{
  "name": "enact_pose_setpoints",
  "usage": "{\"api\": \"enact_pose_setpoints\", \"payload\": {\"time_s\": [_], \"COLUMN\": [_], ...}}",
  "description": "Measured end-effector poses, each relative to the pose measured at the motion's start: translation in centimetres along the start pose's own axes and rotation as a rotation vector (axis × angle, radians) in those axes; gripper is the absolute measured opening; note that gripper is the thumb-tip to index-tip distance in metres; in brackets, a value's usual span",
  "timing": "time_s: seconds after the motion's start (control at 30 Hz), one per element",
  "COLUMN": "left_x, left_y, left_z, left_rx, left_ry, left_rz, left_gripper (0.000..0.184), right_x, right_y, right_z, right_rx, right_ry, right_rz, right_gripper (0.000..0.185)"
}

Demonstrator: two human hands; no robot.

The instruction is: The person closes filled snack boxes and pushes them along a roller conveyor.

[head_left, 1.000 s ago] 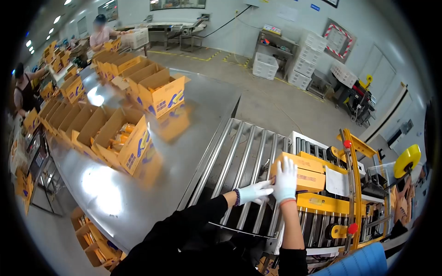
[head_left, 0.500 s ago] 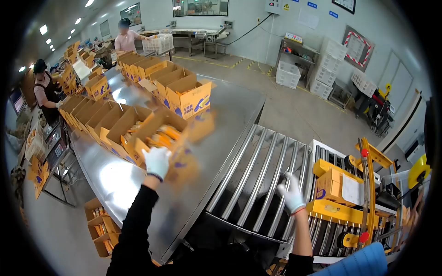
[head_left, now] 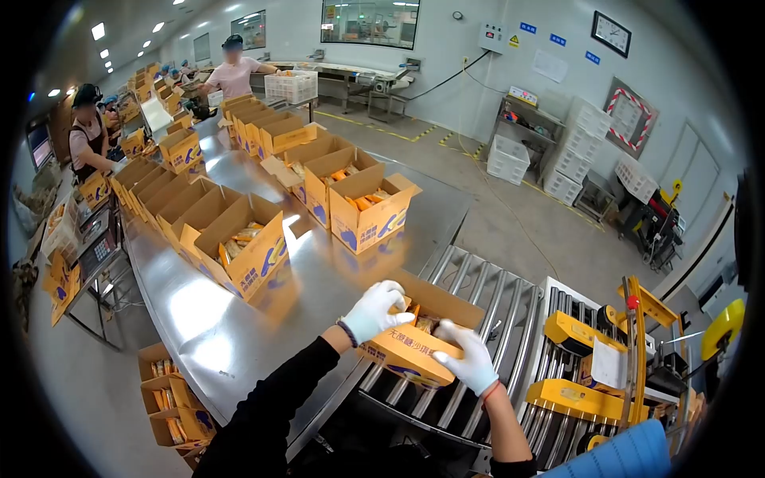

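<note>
A printed cardboard box, its top unfolded and packed goods partly visible inside, straddles the steel table's edge and the rollers. My white-gloved left hand has its fingers curled over the box's left side. At the box's right near corner, my gloved right hand grips the cardboard edge with the thumb toward me. My hands hide part of the contents. Beneath and beyond the box run the metal rollers of a conveyor.
Filled open boxes and another row stand on the steel table. To the right is a yellow-railed sealing machine with a box inside. Two co-workers stand beyond the table. More boxes sit low at left.
The box has come from the left row toward me and right, onto the rollers. My right hand moved from above the rollers to the box. The box in the machine has gone farther in.
</note>
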State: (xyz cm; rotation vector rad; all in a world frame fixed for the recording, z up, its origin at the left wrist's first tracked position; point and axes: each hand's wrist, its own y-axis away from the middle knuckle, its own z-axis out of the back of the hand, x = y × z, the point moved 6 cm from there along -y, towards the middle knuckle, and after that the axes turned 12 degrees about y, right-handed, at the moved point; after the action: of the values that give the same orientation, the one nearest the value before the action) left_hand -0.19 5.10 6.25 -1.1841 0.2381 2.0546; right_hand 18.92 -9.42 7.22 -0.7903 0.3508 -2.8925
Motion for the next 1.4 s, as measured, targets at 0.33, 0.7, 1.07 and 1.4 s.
{"api": "enact_pose_setpoints", "payload": {"time_s": [0.33,0.7,1.07,1.4], "left_x": [5.7,-5.5,10.4,5.8], "left_y": [-0.1,-8.6,-17.5,-6.2], "left_z": [-2.1,-21.6,10.3,8.5], "left_rx": [-0.153,0.438,0.038,-0.423], "left_ry": [0.891,0.562,-1.032,-0.288], "left_rz": [0.234,0.054,0.168,0.121], "left_gripper": [0.059,0.071,0.030,0.047], "right_x": [3.5,-11.9,-13.6,3.4], "right_y": [4.2,4.3,8.6,2.4], "right_z": [-1.8,6.0,8.9,-0.8], "right_rx": [-0.062,-0.160,-0.349,-0.219], "right_ry": [0.540,0.836,0.868,0.412], "right_rz": [0.052,-0.508,-0.477,-0.005], "right_gripper": [0.096,0.115,0.062,0.091]}}
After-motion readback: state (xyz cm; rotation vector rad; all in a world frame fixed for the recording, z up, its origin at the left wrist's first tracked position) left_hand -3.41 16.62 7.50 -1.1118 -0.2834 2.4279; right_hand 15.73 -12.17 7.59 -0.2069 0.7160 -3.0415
